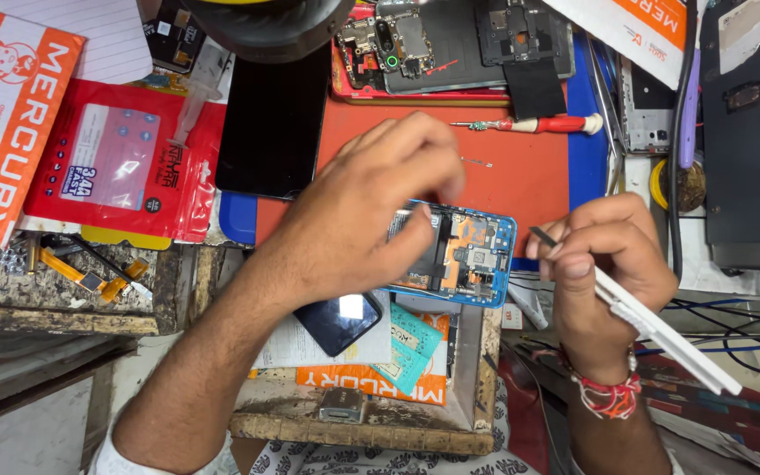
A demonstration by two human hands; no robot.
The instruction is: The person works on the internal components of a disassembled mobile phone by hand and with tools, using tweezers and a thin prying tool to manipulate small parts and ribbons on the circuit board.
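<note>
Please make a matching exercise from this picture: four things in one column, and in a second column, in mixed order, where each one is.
Things:
1. opened blue phone
2. white tweezers
3. red-handled screwdriver
4. black screen panel

Places:
A. held in the right hand
B. lying on the red mat, beyond both hands
C. under the left hand
D. left of the red mat, beside a red pouch

Pairs: 1-C, 2-A, 3-B, 4-D

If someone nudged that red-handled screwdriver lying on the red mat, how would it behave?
The screwdriver would probably roll, since its handle looks round and it lies flat on the smooth mat. It looks slim, so it is likely light and easy to flick aside. Its thin shaft seems stiff, though the fine tip may be delicate.
</note>
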